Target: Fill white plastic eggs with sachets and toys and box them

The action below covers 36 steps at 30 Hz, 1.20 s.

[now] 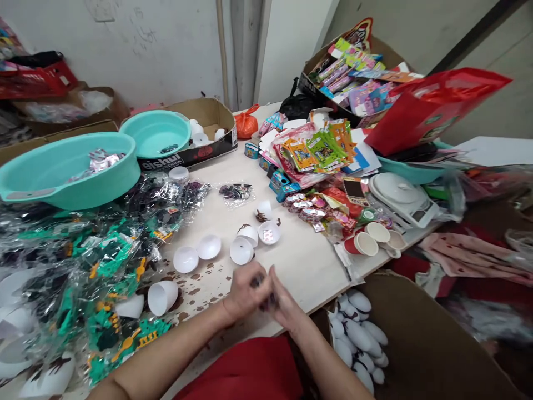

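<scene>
My left hand (pixel 249 290) and my right hand (pixel 286 303) meet at the table's front edge. The left fingers are curled in, and the right hand is pressed against them. Between them shows a small dark, shiny packet (pixel 271 300), mostly covered by the fingers. Just beyond lie white plastic egg halves, among them an open half (pixel 241 251) and a half holding a small pinkish square (pixel 269 233). Two more halves (pixel 186 259) lie to the left. A clear bag of dark parts (pixel 235 192) rests farther back.
Clear bags of green and orange parts (pixel 116 250) cover the left side. Turquoise basins (pixel 70 166) and a cardboard box (pixel 212 147) stand behind. Colourful sachets (pixel 325 149), a white scale (pixel 402 194) and paper cups (pixel 362 244) are right. White eggs (pixel 360 333) fill a carton below.
</scene>
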Motion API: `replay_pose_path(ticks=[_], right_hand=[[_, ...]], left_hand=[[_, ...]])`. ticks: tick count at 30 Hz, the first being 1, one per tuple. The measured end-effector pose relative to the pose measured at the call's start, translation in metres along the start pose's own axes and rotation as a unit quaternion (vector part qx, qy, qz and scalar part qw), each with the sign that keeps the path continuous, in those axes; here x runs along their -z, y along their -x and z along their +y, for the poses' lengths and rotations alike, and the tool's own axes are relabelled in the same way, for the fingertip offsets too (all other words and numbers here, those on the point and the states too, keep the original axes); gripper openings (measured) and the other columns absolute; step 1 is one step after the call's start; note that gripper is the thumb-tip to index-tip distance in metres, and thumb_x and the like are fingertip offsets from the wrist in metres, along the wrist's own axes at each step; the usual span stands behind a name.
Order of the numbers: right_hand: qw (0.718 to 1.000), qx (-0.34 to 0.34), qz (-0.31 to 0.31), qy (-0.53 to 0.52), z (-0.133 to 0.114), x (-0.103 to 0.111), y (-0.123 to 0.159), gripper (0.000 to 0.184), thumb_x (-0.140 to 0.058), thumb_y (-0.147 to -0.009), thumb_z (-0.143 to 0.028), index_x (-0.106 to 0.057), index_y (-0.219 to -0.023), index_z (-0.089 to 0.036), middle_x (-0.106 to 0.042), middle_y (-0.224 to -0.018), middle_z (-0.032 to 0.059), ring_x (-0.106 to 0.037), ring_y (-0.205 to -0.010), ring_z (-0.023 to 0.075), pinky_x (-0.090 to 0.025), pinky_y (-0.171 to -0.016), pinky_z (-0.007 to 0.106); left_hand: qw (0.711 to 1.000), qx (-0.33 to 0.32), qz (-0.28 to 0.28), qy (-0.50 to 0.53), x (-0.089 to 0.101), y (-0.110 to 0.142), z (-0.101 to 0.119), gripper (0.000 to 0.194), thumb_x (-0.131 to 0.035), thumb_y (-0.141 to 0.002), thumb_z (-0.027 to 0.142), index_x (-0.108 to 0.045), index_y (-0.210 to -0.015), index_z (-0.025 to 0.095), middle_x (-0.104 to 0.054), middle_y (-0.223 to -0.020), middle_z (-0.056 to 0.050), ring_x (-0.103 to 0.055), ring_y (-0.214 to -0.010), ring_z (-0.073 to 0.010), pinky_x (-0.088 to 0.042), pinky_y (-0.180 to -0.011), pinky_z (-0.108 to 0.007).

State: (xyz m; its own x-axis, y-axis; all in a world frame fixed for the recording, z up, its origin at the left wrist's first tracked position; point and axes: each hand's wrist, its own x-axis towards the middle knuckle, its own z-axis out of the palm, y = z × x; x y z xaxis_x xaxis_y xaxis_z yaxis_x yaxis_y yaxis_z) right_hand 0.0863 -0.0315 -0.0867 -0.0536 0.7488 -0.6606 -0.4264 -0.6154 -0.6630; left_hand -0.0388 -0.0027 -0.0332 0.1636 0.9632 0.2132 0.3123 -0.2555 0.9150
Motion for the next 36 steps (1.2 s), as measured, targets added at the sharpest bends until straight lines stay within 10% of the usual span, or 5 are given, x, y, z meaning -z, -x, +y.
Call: replay_pose_path(ticks=[4,8,14,27,36], right_hand=[[0.959,0.185,0.149,0.156,-0.026,0.043,-0.050,0.081,-0.076,-0.063,-0.054,-0.044,-0.133,-0.027,-0.042,-0.141,0.0112,-0.050,-0.120,0.0300,-0.049,-0.092,0.042],[0.926,0.261,0.125,0.241,-0.031,0.057,-0.105,0.105,-0.081,-0.053,-0.040,-0.028,-0.143,-0.025,-0.027,-0.147,0.0159,-0.039,-0.130,0.0343,-0.045,-0.098,0.048],[0.922,0.297,0.021,0.246,-0.035,0.047,-0.153,0.094,-0.082,-0.048,-0.025,-0.041,-0.132,-0.019,-0.048,-0.135,0.0143,-0.046,-0.126,0.0337,-0.037,-0.106,0.047],[0.972,0.155,-0.126,0.121,-0.063,0.052,-0.061,0.092,-0.088,-0.048,-0.022,-0.045,-0.129,-0.026,-0.060,-0.120,0.0045,-0.058,-0.109,0.0247,-0.045,-0.096,0.041],[0.876,0.252,-0.291,0.291,-0.109,0.030,0.010,0.075,-0.092,-0.037,-0.022,-0.063,-0.106,-0.023,-0.061,-0.109,0.0017,-0.057,-0.104,0.0268,-0.047,-0.093,0.040]], left_hand=[[0.978,0.081,0.187,-0.035,-0.028,-0.088,-0.035,0.014,-0.053,-0.081,0.028,-0.050,-0.070,0.020,-0.055,-0.067,0.002,-0.052,-0.063,-0.0119,-0.043,-0.068,-0.025],[0.981,0.090,0.162,-0.057,-0.073,-0.137,-0.073,0.016,-0.054,-0.076,0.021,-0.045,-0.063,0.021,-0.051,-0.067,0.002,-0.051,-0.070,-0.0142,-0.042,-0.078,-0.027],[0.984,0.143,0.097,-0.042,-0.103,-0.125,-0.097,0.023,-0.059,-0.074,0.025,-0.041,-0.060,0.021,-0.046,-0.065,0.003,-0.047,-0.070,-0.0146,-0.041,-0.074,-0.026],[0.974,0.130,0.015,0.184,-0.069,-0.083,-0.038,0.018,-0.052,-0.068,0.013,-0.049,-0.086,0.019,-0.059,-0.084,0.000,-0.057,-0.078,-0.0128,-0.047,-0.075,-0.026],[0.934,-0.271,-0.208,0.104,-0.016,-0.074,0.054,0.013,-0.045,-0.076,0.009,-0.049,-0.077,0.020,-0.060,-0.071,-0.003,-0.057,-0.070,-0.0156,-0.048,-0.068,-0.029]])
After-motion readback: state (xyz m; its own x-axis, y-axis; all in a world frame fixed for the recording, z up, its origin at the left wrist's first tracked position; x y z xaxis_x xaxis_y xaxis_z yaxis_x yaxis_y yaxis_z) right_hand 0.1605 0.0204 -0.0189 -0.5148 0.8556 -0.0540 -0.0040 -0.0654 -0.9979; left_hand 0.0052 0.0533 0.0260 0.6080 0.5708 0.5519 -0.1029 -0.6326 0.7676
